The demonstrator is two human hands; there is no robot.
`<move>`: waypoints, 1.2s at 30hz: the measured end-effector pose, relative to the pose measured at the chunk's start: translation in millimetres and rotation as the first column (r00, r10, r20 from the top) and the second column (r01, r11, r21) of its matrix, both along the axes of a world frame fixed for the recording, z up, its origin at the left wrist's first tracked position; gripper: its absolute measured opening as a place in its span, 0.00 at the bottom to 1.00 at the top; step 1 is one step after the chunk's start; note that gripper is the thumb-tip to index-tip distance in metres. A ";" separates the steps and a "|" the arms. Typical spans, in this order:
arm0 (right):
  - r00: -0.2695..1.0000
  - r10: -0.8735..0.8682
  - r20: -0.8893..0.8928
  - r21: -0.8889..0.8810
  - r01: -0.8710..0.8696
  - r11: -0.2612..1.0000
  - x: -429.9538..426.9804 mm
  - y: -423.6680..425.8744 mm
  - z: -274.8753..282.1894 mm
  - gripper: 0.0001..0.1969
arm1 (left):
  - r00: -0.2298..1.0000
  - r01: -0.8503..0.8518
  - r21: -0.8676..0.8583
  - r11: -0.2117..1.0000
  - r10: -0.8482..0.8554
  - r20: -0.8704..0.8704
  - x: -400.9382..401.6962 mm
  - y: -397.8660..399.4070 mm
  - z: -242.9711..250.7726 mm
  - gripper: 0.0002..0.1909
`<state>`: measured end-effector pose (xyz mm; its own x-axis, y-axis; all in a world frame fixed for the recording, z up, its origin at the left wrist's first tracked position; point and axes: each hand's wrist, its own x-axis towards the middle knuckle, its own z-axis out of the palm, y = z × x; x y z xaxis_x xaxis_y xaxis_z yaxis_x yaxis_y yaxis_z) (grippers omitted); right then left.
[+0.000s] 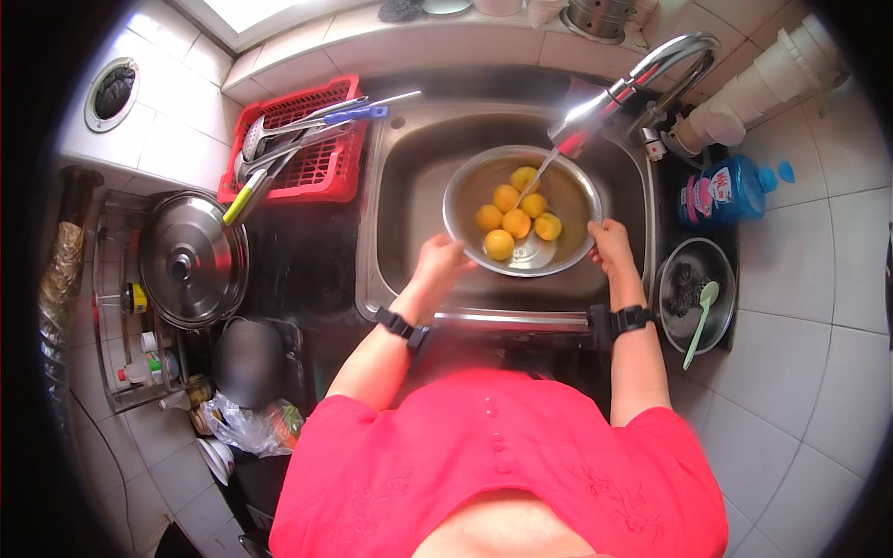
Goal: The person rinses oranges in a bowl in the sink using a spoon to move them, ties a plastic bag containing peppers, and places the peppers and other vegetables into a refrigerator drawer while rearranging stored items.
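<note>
Before me, a round stainless-steel basin [453, 209] stands inside the metal sink [411, 188]. Several round yellow-orange fruits, perhaps peaches [516, 223], sit in its cloudy water. Water runs in a thin stream [541, 174] from the chrome faucet [589, 115] onto the fruits. My right hand [612, 244] grips the basin's rim on the right, fingers curled at the edge. At the lower left of the rim is my left hand [439, 264], slightly blurred, its thumb and fingers about the edge. Both wrists wear black straps.
Left of the sink, a red plastic basket [293, 111] holds ladles and other utensils, some handles jutting out. A lidded steel pot [185, 261] stands farther left. At the right are a blue detergent bottle [725, 190] and a metal bowl [673, 324] with a pale green spoon [701, 321].
</note>
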<state>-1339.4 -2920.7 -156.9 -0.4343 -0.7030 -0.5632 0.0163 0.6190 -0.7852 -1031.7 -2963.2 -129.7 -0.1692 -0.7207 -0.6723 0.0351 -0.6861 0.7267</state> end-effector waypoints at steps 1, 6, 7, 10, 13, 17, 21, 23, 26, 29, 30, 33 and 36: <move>1.000 -0.002 0.000 0.006 0.002 1.000 7.1 5.7 -2.3 0.10 | 0.998 0.023 0.044 0.999 -0.026 0.064 5.8 8.7 5.2 0.13; 0.998 -0.025 0.049 -0.227 0.036 0.973 50.4 -13.0 4.5 0.09 | 0.983 -0.139 -0.011 0.990 0.137 -0.118 49.5 -5.4 -7.1 0.09; 0.999 -0.013 0.038 -0.258 0.023 0.966 49.7 -24.1 9.8 0.09 | 0.965 -0.233 0.028 0.972 0.235 -0.114 47.2 -13.0 -13.9 0.08; 0.996 -0.074 0.043 -0.157 0.080 0.984 20.3 -46.7 9.5 0.09 | 0.950 -0.205 -0.003 0.979 0.198 -0.242 26.4 -34.6 -16.8 0.07; 0.994 -0.060 0.093 -0.097 0.069 0.993 -2.8 -25.6 -1.1 0.08 | 0.969 -0.128 -0.036 0.991 0.117 -0.219 10.7 -31.6 -29.7 0.09; 0.993 -0.040 0.111 -0.028 0.043 0.999 24.6 8.1 7.5 0.09 | 1.000 -0.009 0.070 0.998 0.010 -0.009 16.9 4.4 -12.7 0.16; 0.998 -0.035 0.043 -0.084 0.039 0.996 40.7 6.5 3.1 0.09 | 0.974 -0.090 0.101 0.991 0.109 -0.199 37.4 11.1 -18.4 0.17; 0.998 -0.048 0.051 -0.041 0.050 0.998 38.6 3.3 6.1 0.09 | 0.985 -0.053 0.037 0.998 0.059 -0.164 34.4 6.9 -8.2 0.16; 0.991 -0.068 0.119 -0.037 0.073 0.997 35.8 1.2 3.3 0.10 | 0.992 0.006 -0.055 0.998 -0.013 -0.127 38.0 2.5 -19.0 0.15; 0.985 -0.050 0.163 -0.031 0.055 0.998 33.1 4.1 -0.6 0.09 | 0.969 -0.124 0.067 0.990 0.136 -0.209 36.5 5.8 -19.1 0.16; 0.986 -0.040 0.164 -0.032 0.046 0.998 33.5 4.7 0.1 0.09 | 0.966 -0.133 0.070 0.989 0.145 -0.215 38.8 8.2 -19.8 0.17; 0.982 -0.045 0.181 -0.056 0.056 0.997 38.2 3.0 4.7 0.08 | 0.969 0.050 0.074 0.996 -0.030 -0.243 53.3 14.7 -7.0 0.21; 0.980 -0.088 0.180 -0.106 0.109 0.988 51.4 -10.4 15.8 0.07 | 0.977 0.111 0.019 0.994 -0.106 -0.183 75.7 31.1 15.0 0.26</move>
